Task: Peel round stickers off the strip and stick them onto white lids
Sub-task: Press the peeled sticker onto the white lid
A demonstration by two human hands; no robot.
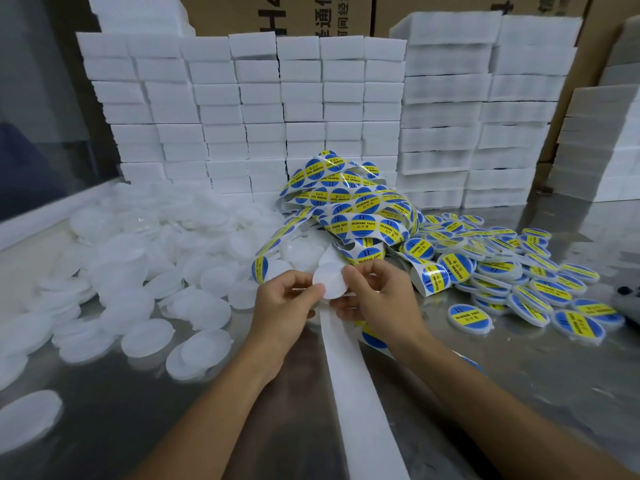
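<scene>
My left hand and my right hand meet over the table's middle and pinch a round white disc between thumbs and fingers. Its plain side faces me, so I cannot tell whether it is a lid or a sticker's back. From under the hands, the bare white backing strip runs down toward me. Just behind them lies a tangled heap of strip with blue and yellow round stickers. Plain white lids are spread over the left side.
Lids bearing stickers lie heaped at the right. Stacks of white foam blocks wall off the back, with cardboard boxes behind. A dark object sits at the right edge. The table is shiny metal.
</scene>
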